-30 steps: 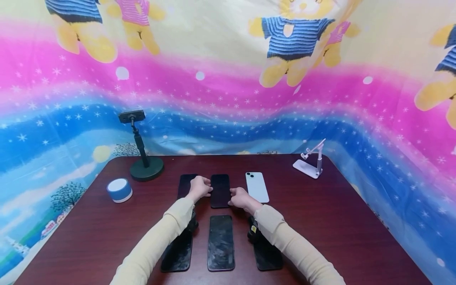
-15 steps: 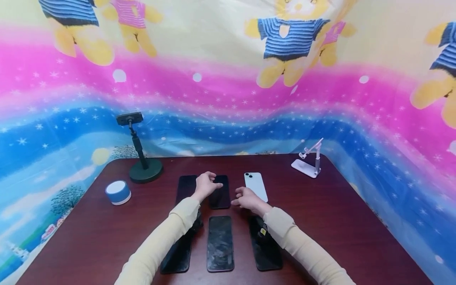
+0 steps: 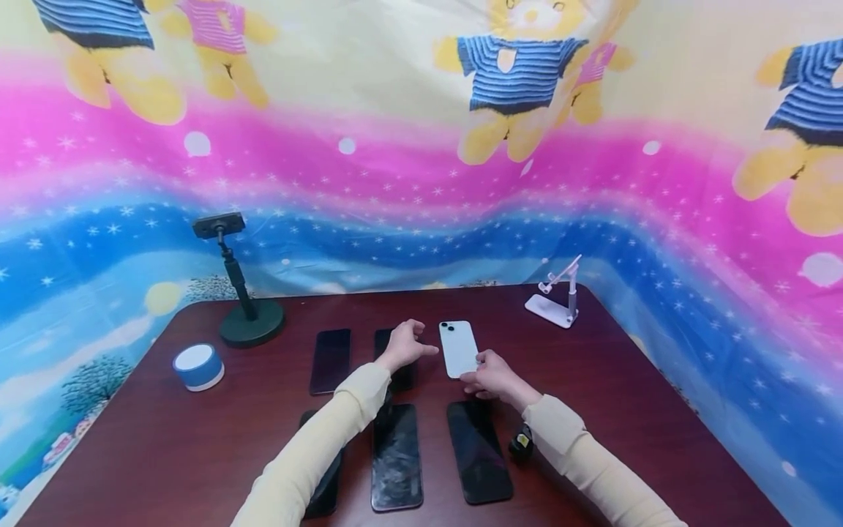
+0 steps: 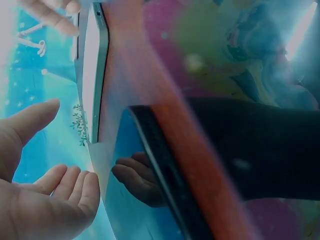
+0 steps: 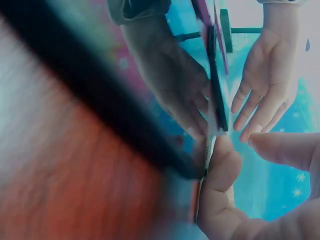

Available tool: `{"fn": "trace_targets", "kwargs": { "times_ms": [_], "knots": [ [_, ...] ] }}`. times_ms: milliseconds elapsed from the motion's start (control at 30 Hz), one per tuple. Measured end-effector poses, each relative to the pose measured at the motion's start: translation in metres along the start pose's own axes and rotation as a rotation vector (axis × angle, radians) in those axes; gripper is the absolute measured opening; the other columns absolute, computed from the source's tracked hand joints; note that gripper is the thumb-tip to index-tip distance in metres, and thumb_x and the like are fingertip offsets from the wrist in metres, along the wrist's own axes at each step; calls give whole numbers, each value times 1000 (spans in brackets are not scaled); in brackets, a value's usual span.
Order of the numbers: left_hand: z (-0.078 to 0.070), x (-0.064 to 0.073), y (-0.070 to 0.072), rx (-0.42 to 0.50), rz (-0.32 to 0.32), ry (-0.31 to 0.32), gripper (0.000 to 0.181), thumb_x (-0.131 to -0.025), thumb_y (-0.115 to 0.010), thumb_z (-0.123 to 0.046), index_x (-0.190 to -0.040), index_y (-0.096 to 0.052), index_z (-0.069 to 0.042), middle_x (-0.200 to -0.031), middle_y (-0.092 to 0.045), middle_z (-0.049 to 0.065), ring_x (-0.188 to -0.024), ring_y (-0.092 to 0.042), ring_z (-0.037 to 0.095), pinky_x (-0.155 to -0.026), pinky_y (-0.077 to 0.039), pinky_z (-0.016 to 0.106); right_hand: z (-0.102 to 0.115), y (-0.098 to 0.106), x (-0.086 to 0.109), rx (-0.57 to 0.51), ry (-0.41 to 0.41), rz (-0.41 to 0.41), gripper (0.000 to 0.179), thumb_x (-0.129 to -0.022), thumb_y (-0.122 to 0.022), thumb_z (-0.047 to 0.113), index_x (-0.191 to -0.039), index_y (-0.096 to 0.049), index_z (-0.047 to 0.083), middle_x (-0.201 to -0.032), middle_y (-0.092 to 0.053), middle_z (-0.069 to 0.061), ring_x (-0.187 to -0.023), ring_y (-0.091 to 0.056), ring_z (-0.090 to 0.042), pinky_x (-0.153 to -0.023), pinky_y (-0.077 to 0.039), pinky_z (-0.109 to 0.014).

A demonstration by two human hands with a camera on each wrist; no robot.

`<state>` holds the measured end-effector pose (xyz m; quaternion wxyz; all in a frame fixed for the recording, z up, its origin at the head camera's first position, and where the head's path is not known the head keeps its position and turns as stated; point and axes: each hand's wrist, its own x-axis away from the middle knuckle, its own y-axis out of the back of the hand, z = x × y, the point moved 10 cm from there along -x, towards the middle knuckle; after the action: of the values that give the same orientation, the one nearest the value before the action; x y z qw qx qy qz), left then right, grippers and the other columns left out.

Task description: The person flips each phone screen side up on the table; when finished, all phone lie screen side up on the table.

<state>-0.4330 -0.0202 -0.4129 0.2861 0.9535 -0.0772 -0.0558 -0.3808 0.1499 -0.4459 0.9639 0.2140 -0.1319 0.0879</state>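
A white smartphone lies back-up, camera at its top left, in the back row on the table. My right hand is at its lower right corner, fingertips right by its edge; in the right wrist view its thumb stands apart from the fingers. My left hand hovers over the middle dark phone, partly hiding it, its fingers loosely bent and holding nothing, thumb toward the white phone. Another dark phone lies to the left. Nearer me are three black phones, with the left one partly under my sleeve.
The brown table carries a dark stand with a green round base at the back left. In front of it is a blue and white cylinder. A white folding phone stand is at the back right. A printed curtain hangs behind.
Both hands have moved right: the left from the left edge of the middle dark phone to above it, the right from that phone's right edge to the white phone's corner. The head view has shifted slightly.
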Motion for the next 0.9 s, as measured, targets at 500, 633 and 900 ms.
{"fn": "trace_targets", "kwargs": {
  "times_ms": [500, 633, 900],
  "knots": [
    [8, -27, -25, -24, 49, 52, 61, -80, -76, -13, -131, -49, 7, -131, -55, 23, -118, -55, 35, -96, -49, 44, -14, 10, -11, -53, -12, 23, 68, -85, -68, 2, -138, -29, -16, -130, -44, -34, -71, -65, -11, -65, -57, -28],
    [9, -33, -31, -26, 61, 62, 64, -80, -77, -12, -133, -48, 7, -133, -53, 23, -119, -54, 35, -98, -48, 44, -16, 12, -12, -29, -12, 19, 66, -86, -68, 5, -138, -32, -14, -118, -54, -27, -70, -65, -12, -65, -56, -28],
    [5, -41, -40, -87, 120, 59, 74, -82, -75, -15, -143, -38, 5, -146, -42, 21, -135, -41, 34, -109, -38, 45, -17, 14, -13, -41, 13, 11, 62, -83, -70, 2, -134, -38, -13, -123, -50, -26, -76, -62, -13, -69, -56, -28]
  ]
}}
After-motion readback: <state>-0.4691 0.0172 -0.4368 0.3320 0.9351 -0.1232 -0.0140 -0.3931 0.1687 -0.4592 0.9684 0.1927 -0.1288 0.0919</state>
